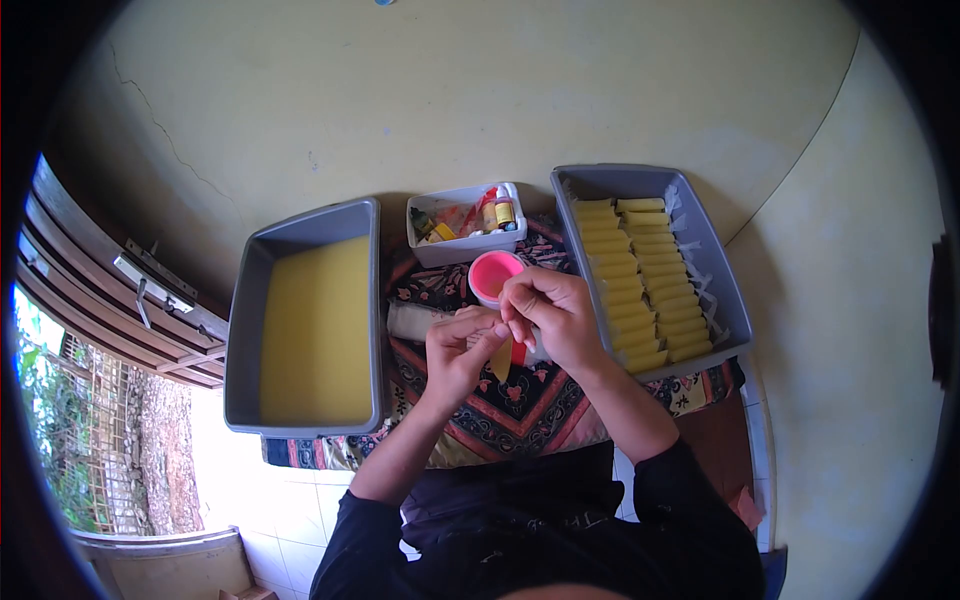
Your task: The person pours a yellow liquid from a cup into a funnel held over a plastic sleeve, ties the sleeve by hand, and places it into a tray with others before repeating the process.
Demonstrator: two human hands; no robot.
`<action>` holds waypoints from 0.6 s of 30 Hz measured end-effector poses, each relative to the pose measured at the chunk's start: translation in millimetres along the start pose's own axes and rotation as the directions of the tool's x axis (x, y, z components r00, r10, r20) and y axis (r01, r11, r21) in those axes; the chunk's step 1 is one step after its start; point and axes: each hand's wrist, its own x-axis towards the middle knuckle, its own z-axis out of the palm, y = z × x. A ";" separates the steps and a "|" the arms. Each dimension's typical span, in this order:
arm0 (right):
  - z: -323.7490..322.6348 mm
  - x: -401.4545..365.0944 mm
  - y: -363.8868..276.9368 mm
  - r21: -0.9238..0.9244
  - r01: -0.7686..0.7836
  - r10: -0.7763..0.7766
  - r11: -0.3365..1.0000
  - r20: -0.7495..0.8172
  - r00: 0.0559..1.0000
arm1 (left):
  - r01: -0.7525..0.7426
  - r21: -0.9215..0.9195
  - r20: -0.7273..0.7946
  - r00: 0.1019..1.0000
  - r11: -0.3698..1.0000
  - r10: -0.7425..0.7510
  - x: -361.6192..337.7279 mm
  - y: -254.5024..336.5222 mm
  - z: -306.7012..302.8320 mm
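The hands hide most of the yellow piece (502, 360). Only its lower end shows, hanging between them over the patterned cloth (520, 410). The left hand (458, 345) and right hand (552, 315) are curled, their fingertips meeting to pinch its top; the exact grip is hidden. A pink cup (494, 272) sits just behind, partly covered by the right hand. A white roll (412, 322) lies beside the left hand. The small box (465, 245) holds bottles too small to tell apart.
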 end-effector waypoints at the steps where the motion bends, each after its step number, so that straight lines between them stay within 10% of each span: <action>1: 1.6 -1.6 0.9 0.004 -0.001 0.001 1.000 0.003 1.000 | -0.092 0.095 0.009 0.996 0.991 0.092 -0.3 -2.0 -0.8; 13: 3.5 -5.9 -2.6 0.055 0.084 -0.079 0.995 -0.089 0.993 | -0.206 0.172 -0.048 0.975 0.963 0.217 -16.9 -12.2 1.3; 18: 2.6 -1.3 -7.4 0.007 0.082 -0.081 0.997 -0.030 0.996 | 0.019 -0.025 -0.015 1.000 1.000 -0.019 -12.9 -6.8 1.1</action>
